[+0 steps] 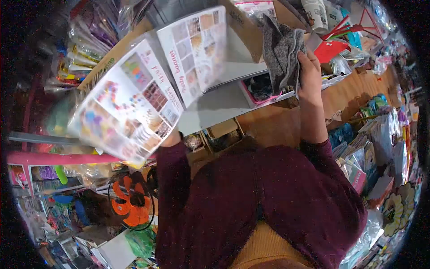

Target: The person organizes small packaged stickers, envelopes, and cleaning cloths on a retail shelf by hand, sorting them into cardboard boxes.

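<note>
In the head view, my left hand (171, 139) shows only in part at the lower edge of a printed party banner pack (130, 103). Its fingers are hidden behind the pack, which is held up, tilted and slightly blurred. A second banner pack (195, 54) fans out beside it, above the white shelf (215, 110). My right hand (310, 74) is closed around a crumpled grey cloth (282, 51), which hangs over the shelf's edge. Below the cloth is a pink-rimmed container (260, 88) with dark contents.
Cardboard boxes (246, 29) stand at the back of the shelf. Plastic-wrapped goods (92, 40) crowd the upper left. An orange fan (131, 200) stands at the lower left. Packaged paper goods (358, 157) line the right, beside the wooden floor (277, 127).
</note>
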`<state>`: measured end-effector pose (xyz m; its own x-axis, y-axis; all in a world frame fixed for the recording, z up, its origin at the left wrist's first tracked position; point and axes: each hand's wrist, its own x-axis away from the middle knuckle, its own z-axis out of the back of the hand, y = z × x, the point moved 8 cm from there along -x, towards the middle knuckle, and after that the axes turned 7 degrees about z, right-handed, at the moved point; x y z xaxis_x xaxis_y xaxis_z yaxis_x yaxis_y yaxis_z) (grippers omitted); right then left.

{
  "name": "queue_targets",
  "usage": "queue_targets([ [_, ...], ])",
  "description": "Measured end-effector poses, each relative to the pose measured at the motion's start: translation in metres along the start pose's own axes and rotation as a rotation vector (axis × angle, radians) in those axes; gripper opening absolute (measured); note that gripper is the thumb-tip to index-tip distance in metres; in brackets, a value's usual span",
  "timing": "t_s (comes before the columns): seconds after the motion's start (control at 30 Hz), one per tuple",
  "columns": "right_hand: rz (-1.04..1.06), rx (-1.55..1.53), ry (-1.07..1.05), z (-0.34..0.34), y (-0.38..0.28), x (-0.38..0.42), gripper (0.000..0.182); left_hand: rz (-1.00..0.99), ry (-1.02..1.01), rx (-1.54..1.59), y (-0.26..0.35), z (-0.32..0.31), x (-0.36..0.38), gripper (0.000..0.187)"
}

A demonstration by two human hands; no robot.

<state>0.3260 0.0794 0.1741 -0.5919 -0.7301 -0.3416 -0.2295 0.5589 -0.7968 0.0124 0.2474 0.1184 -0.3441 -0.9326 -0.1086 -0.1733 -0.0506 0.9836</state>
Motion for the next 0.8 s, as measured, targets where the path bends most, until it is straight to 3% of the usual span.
queue_targets([
  [0.07, 0.015, -0.023, 0.003, 0.001, -0.003, 0.002, 0.025, 0.01, 0.029, 0.005, 0.017, -0.01, 0.002, 0.014],
  [0.1, 0.007, -0.004, 0.055, 0.011, -0.001, 0.003, 0.025, -0.428, -0.097, -0.688, 0.086, -0.046, 0.03, 0.031],
  [0.13, -0.005, 0.016, 0.103, 0.018, 0.001, 0.003, 0.025, -0.631, -0.042, -1.086, 0.11, -0.075, 0.041, 0.03],
  [0.2, 0.005, 0.041, 0.076, 0.012, -0.003, 0.004, 0.025, -0.73, -0.058, -1.168, 0.09, -0.097, 0.043, 0.015],
  [0.27, 0.058, 0.126, 0.015, 0.009, -0.009, 0.001, 0.027, -0.465, -0.295, -1.398, 0.041, -0.11, 0.043, 0.02],
  [0.33, 0.072, 0.13, 0.031, -0.001, -0.013, -0.001, 0.029, -0.565, -0.316, -1.442, 0.011, -0.115, 0.054, 0.023],
  [0.47, 0.137, 0.266, -0.049, -0.019, -0.009, -0.008, 0.03, -0.548, -0.307, -1.324, -0.005, -0.105, 0.057, 0.025],
  [0.53, 0.23, 0.599, -0.179, -0.055, -0.014, -0.006, 0.03, -0.495, -0.329, -1.258, 0.0, -0.102, 0.059, 0.024],
  [0.57, 0.4, 0.774, -0.351, -0.068, -0.006, -0.01, 0.031, -0.493, -0.32, -1.258, -0.001, -0.1, 0.058, 0.024],
  [0.6, 0.404, 0.793, -0.374, -0.081, 0.007, -0.01, 0.031, -0.513, -0.303, -1.263, -0.005, -0.099, 0.058, 0.024],
  [0.63, 0.566, 0.904, -0.484, -0.104, 0.01, -0.005, 0.031, -0.533, -0.286, -1.267, -0.008, -0.098, 0.057, 0.024],
  [0.7, 0.447, 0.856, -0.721, -0.133, 0.051, -0.003, 0.034, -0.587, -0.262, -1.247, -0.009, -0.097, 0.058, 0.022],
  [0.77, 0.575, 0.933, -0.953, -0.166, 0.084, 0.009, 0.038, -0.641, -0.239, -1.228, -0.003, -0.098, 0.061, 0.021],
  [0.8, 0.576, 0.932, -0.957, -0.172, 0.103, 0.011, 0.038, -0.47, -0.291, -1.265, -0.009, -0.096, 0.058, 0.018],
])
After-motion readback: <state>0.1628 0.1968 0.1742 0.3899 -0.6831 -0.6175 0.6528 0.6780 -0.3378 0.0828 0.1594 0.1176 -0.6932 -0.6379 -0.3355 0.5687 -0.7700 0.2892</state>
